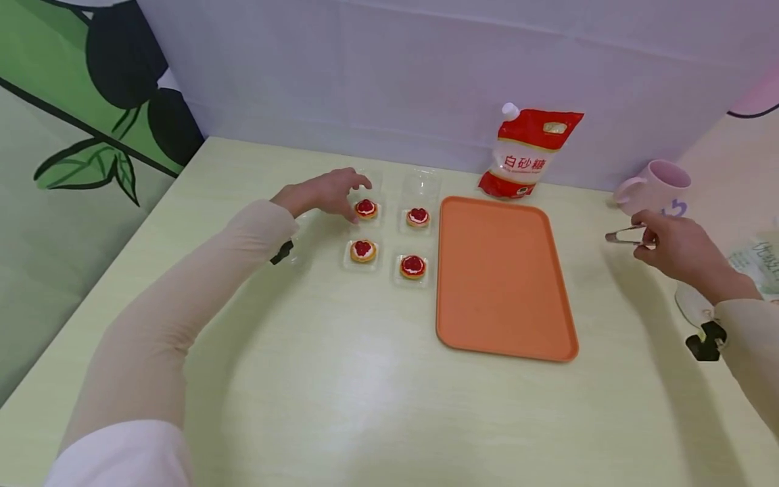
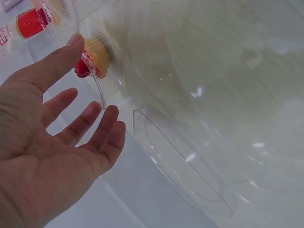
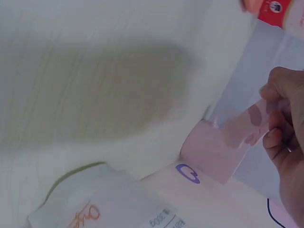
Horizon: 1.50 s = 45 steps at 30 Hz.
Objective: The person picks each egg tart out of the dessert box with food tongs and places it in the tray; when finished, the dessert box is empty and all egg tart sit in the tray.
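Observation:
My left hand (image 1: 328,193) reaches over the back left container, its fingers spread around one small tart (image 1: 366,209) with red topping. In the left wrist view, the thumb and fingertips of that hand (image 2: 61,137) lie right at the edge of the clear plastic box (image 2: 115,78). Three more tarts stand beside it in clear boxes: one at back right (image 1: 418,217), another at front left (image 1: 362,251) and a third at front right (image 1: 413,266). My right hand (image 1: 684,250) grips metal tongs (image 1: 612,237) above the table, beside a pink mug (image 1: 651,186).
An orange tray (image 1: 502,284) lies right of the tarts. Behind it a red and white sugar pouch (image 1: 526,154) stands against the purple cloth wall (image 1: 365,81). A pale printed bag (image 3: 109,199) sits in front of the mug. A clear lid (image 2: 175,164) extends left of the left-hand boxes.

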### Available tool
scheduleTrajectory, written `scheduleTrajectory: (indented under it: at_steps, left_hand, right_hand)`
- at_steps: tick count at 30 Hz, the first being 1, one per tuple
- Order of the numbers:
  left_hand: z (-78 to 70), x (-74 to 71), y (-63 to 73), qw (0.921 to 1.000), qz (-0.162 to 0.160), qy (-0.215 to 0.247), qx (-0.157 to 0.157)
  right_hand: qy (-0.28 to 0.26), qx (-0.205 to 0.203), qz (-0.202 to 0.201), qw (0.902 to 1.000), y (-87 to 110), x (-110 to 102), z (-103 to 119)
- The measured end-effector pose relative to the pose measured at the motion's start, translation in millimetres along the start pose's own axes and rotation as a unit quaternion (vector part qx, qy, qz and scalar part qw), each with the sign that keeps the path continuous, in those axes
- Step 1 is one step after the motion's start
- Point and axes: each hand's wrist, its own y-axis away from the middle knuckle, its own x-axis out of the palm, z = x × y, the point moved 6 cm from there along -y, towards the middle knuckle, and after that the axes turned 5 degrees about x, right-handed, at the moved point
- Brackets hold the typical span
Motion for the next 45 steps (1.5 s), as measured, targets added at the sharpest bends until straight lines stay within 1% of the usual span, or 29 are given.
scheduleTrajectory:
  at_steps: [2, 3, 5, 6, 7, 8, 9, 10, 11, 12, 13, 15, 16, 17, 19, 20, 21, 23, 25, 26, 27, 28, 30, 34, 35, 37, 38, 43, 45]
  left_hand:
    - [-0.1, -0.8, 1.3, 1.0000, -0.002, 0.000, -0.001]
    - [-0.4, -1.1, 1.9, 1.0000, -0.002, 0.000, -0.001]
    - [-0.6, -1.6, 3.0, 1.0000, -0.003, 0.002, -0.003]
    - [-0.7, -1.7, 3.5, 1.0000, -0.003, 0.002, -0.004]
    - [-0.4, -1.6, 3.9, 1.0000, -0.002, 0.002, -0.006]
    - [-0.3, -1.5, 4.2, 1.0000, -0.002, 0.001, -0.007]
    - [-0.2, -1.2, 4.4, 1.0000, -0.001, 0.001, -0.008]
    - [0.0, -1.1, 4.5, 1.0000, 0.000, 0.000, -0.009]
    - [0.1, -1.0, 4.5, 1.0000, 0.001, -0.001, -0.009]
    - [0.2, -0.9, 4.4, 1.0000, 0.000, 0.000, -0.009]
    - [0.1, -0.7, 4.4, 1.0000, 0.001, -0.001, -0.010]
    - [-0.1, -0.7, 4.6, 1.0000, 0.001, 0.000, -0.010]
    - [-0.1, -0.7, 4.4, 0.9999, 0.002, 0.000, -0.010]
    - [-0.1, -0.6, 4.2, 0.9999, 0.002, 0.001, -0.011]
    - [-0.2, -0.4, 3.8, 0.9999, 0.002, 0.001, -0.012]
    - [-0.2, -0.3, 3.7, 0.9999, 0.001, 0.000, -0.013]
    - [-0.2, -0.1, 3.7, 0.9999, 0.002, 0.001, -0.014]
    - [-0.4, 0.1, 3.6, 0.9999, 0.002, 0.000, -0.016]
    - [-0.6, 0.3, 3.5, 0.9998, 0.003, -0.001, -0.018]
    - [-0.5, 0.3, 3.5, 0.9998, 0.003, -0.001, -0.019]
    - [-0.5, 0.2, 3.4, 0.9998, 0.002, -0.002, -0.019]
    - [-0.4, -0.1, 3.3, 0.9998, 0.002, -0.004, -0.018]
    - [-0.5, -0.5, 3.0, 0.9999, 0.001, -0.008, -0.015]
    - [-1.3, -1.2, 1.0, 0.9999, 0.000, -0.017, -0.003]
    - [-1.6, -1.1, 0.5, 0.9998, 0.000, -0.018, 0.000]
    - [-2.0, -0.8, -0.1, 0.9998, 0.001, -0.021, 0.003]
    - [-2.1, -0.7, -0.2, 0.9998, 0.001, -0.022, 0.002]
    - [-1.5, -1.6, 1.1, 0.9997, -0.002, -0.026, -0.002]
    - [-0.4, -2.1, 2.1, 0.9997, -0.004, -0.025, -0.005]
  right_hand:
    - [-0.041, 0.018, -0.040, 0.9982, -1.9, -9, 2]
    - [-0.065, 0.030, -0.054, 0.9960, -2.9, -12, 4]
    - [-0.119, 0.062, -0.081, 0.9876, -5.0, -18, 6]
    - [-0.144, 0.079, -0.092, 0.9820, -6.0, -20, 7]
    - [-0.175, 0.095, -0.107, 0.9742, -7.0, -22, 9]
    - [-0.212, 0.106, -0.119, 0.9641, -8.3, -23, 11]
    - [-0.259, 0.113, -0.131, 0.9502, -10.0, -24, 13]
    - [-0.324, 0.108, -0.146, 0.9285, -12.5, -25, 16]
    - [-0.393, 0.099, -0.157, 0.9004, -15.3, -25, 19]
    - [-0.464, 0.085, -0.165, 0.8661, -17.7, -26, 24]
    - [-0.532, 0.069, -0.168, 0.8271, -19.8, -26, 28]
    - [-0.659, 0.040, -0.151, 0.7359, -25.0, -24, 37]
    - [-0.707, 0.031, -0.141, 0.6918, -27.2, -23, 41]
    - [-0.742, 0.039, -0.128, 0.6572, -28.5, -20, 44]
    - [-0.793, 0.059, -0.092, 0.5991, -31.5, -14, 52]
    - [-0.818, 0.069, -0.075, 0.5663, -33.6, -11, 56]
    - [-0.833, 0.074, -0.064, 0.5448, -35.3, -9, 59]
    - [-0.856, 0.096, -0.044, 0.5063, -38.1, -3, 66]
    - [-0.866, 0.104, -0.029, 0.4890, -42.3, 1, 73]
    - [-0.867, 0.107, -0.025, 0.4863, -44.5, 3, 77]
    - [-0.864, 0.112, -0.021, 0.4903, -46.9, 4, 81]
    - [-0.859, 0.118, -0.017, 0.4975, -49.9, 5, 85]
    - [-0.845, 0.130, -0.007, 0.5193, -55.9, 6, 94]
    - [-0.796, 0.134, 0.001, 0.5906, -69.8, 8, 116]
    - [-0.784, 0.133, 0.003, 0.6065, -73.2, 9, 122]
    - [-0.763, 0.126, 0.007, 0.6335, -81.5, 11, 136]
    - [-0.759, 0.123, 0.012, 0.6398, -85.9, 13, 143]
    - [-0.745, 0.088, 0.044, 0.6594, -111.3, 21, 185]
    - [-0.733, 0.078, 0.053, 0.6741, -121.4, 25, 202]
